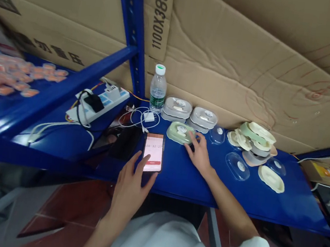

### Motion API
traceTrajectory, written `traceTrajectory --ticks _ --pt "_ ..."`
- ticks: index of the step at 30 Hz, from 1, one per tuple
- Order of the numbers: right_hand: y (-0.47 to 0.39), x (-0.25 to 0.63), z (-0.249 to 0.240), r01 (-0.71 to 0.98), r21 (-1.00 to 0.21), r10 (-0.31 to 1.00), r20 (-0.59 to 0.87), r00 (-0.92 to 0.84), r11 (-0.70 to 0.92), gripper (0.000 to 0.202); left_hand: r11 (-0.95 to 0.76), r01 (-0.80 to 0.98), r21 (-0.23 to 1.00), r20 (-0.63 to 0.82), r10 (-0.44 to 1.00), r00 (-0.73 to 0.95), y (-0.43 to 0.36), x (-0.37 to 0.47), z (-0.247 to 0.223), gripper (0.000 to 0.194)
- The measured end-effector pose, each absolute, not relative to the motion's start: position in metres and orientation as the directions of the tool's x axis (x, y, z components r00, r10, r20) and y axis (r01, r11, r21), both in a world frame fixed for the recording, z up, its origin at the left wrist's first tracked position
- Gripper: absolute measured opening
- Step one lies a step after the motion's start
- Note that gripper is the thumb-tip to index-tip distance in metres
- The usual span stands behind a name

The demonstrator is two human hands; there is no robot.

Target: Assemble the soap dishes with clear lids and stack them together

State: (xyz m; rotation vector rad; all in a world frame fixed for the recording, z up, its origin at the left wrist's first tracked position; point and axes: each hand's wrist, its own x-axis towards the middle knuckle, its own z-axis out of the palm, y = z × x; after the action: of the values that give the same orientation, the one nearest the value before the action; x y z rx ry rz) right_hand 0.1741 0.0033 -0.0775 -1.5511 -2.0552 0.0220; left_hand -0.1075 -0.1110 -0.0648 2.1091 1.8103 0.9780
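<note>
A phone (153,150) with a lit timer screen lies on the blue table near its front edge. My left hand (134,176) is over the phone's lower left, fingers apart, the index finger at the screen and the thumb by the lower edge. My right hand (199,149) rests its fingertips at the right end of a green oval case (178,132) with a clear lid; the fingers are spread. Behind the green case stand two grey lidded cases, one on the left (177,108) and one on the right (202,118).
A water bottle (158,90) stands against the cardboard. Stacked trays (256,140), clear lids (237,166) and a cream tray (271,179) lie right. Left are a white cable (136,116), a power strip (110,100), a blue shelf bar (67,83) and orange pieces (11,74).
</note>
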Motion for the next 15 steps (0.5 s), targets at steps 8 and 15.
traceTrajectory --ticks 8,15 --pt "0.008 0.185 -0.06 0.815 -0.438 0.92 0.273 -0.28 0.378 0.075 -0.234 0.81 0.538 0.379 0.925 0.015 -0.115 -0.108 -0.072 0.052" --pt "-0.041 0.276 -0.051 0.991 -0.112 0.947 0.319 -0.034 0.073 0.06 -0.446 0.727 0.523 0.538 0.834 0.125 -0.1 -0.085 -0.053 0.038"
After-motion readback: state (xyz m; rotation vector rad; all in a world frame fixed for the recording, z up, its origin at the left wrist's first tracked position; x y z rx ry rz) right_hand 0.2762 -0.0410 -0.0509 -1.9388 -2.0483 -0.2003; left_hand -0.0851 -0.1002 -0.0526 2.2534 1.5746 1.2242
